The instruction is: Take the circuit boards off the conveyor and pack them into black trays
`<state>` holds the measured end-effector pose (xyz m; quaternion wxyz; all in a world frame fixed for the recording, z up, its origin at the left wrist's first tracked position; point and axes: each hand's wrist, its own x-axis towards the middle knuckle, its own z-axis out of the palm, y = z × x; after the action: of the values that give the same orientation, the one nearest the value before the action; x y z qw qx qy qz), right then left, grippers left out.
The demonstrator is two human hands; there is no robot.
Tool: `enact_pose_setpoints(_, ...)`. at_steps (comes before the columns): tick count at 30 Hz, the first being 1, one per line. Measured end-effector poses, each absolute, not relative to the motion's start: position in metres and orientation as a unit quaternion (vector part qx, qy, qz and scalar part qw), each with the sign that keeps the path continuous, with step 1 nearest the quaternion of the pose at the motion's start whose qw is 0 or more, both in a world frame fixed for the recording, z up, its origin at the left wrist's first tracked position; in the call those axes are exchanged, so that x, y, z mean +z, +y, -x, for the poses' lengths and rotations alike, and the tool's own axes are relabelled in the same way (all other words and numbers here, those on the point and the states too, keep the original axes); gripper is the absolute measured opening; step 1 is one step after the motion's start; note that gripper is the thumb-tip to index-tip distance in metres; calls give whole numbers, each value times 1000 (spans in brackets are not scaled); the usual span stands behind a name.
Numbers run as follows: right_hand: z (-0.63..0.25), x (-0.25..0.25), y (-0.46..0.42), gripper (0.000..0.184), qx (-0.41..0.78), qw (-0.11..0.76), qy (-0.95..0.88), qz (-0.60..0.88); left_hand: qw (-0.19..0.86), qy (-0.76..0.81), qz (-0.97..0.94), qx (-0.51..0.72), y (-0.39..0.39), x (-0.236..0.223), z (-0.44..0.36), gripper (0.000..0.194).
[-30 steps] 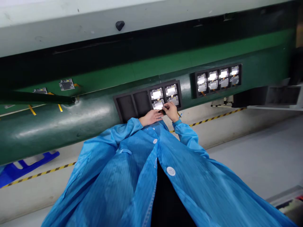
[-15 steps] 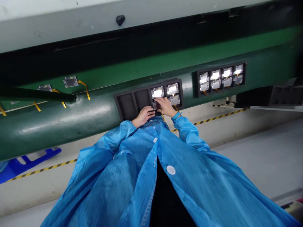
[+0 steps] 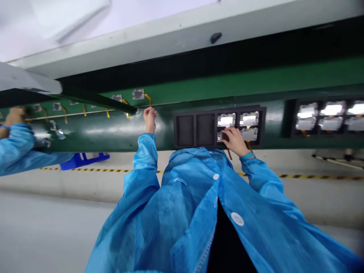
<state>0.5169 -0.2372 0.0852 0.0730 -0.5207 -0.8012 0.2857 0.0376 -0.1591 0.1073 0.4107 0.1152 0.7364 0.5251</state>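
A black foam tray (image 3: pixel 184 131) lies on the green conveyor belt (image 3: pixel 108 131) in front of me; its two left pockets hold nothing, its right pockets hold small shiny circuit modules (image 3: pixel 226 120). My right hand (image 3: pixel 233 139) rests palm down on the lower module of the third pocket, fingers curled over it. My left hand (image 3: pixel 149 117) is stretched out to the left of the tray, fingers bunched together, just below a loose module with an orange flex cable (image 3: pixel 138 94) on the belt. What the left fingers hold, if anything, I cannot make out.
A second black tray (image 3: pixel 327 115) full of modules lies to the right on the belt. Several loose modules with orange cables lie further left. Another person's blue sleeve and hand (image 3: pixel 13 117) reach onto the belt at far left. A blue pallet (image 3: pixel 82 159) sits on the floor.
My left hand left the tray's near edge and reached out left toward the loose modules on the belt. My right hand stayed on the tray. My head turned left, bringing a co-worker's arm into view.
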Motion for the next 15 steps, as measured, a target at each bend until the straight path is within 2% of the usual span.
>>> enact_pose_setpoints(3, -520, 77, -240, 47, 274, 80, -811, 511, 306, 824, -157, 450, -129, 95, 14, 18)
enact_pose_setpoints(6, -520, 75, -243, 48, 262, 78, -812, 516, 232, 894, -228, 308, -98, 90, 42, 20)
enact_pose_setpoints(9, -518, 73, -247, 48, 259, 84, -804, 529, 200, 931, -261, 161, -71, 90, 52, 33)
enact_pose_setpoints(12, -515, 71, -251, 51, 261, 99, -795, 539, 189, 943, -254, 98, -50, 90, 52, 50)
enact_pose_setpoints(15, -513, 70, -257, 52, 257, 110, -786, 551, 173, 951, -252, 52, -37, 88, 48, 52)
